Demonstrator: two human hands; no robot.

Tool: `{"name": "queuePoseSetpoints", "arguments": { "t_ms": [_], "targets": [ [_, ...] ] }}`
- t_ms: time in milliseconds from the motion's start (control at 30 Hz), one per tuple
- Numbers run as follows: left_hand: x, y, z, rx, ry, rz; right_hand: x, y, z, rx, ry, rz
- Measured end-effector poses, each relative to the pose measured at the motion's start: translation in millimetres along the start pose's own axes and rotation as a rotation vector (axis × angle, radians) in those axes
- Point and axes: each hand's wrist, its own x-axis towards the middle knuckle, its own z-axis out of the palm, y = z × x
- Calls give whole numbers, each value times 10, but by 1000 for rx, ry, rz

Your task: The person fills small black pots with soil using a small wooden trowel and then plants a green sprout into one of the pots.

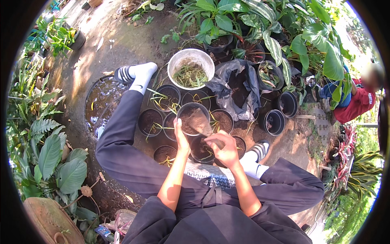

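My left hand holds the near left side of a round plastic plant pot filled with dark soil. This pot overlaps the ones around it in view. Gripped in my right hand is a soil-coated hand trowel, its blade over the pot's soil. Several other soil-filled pots surround it, among them a left one and a right one; thin, strappy seedlings droop in many of them. Beyond stands a white bucket containing cut or uprooted green plants. An open black plastic bag holds dark soil.
Two black pots stand at right. Leafy potted plants crowd the far right. A basin of murky water lies by my left foot. A person in a red shirt is at far right. A terracotta-coloured planter sits lower left.
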Motion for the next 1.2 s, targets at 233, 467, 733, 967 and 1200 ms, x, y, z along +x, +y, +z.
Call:
{"name": "queuePoseSetpoints", "arguments": {
  "t_ms": [233, 467, 733, 967, 1200],
  "targets": [
    [-74, 155, 94, 145, -124, 165, 89, -53, -220, 8, 94, 46],
    [-36, 158, -2, -104, 4, -40, 265, 442, -551, 433, 337, 285],
    [-61, 161, 16, 154, 11, 147, 958, 1511, -725, 306, 289, 661],
    [21, 16, -37, 19, -66, 25, 1213, 2193, -372, -102, 487, 508],
    [72, -52, -168, 57, -60, 33, 1618, 2155, -304, 191, 458, 575]
  ]
}}
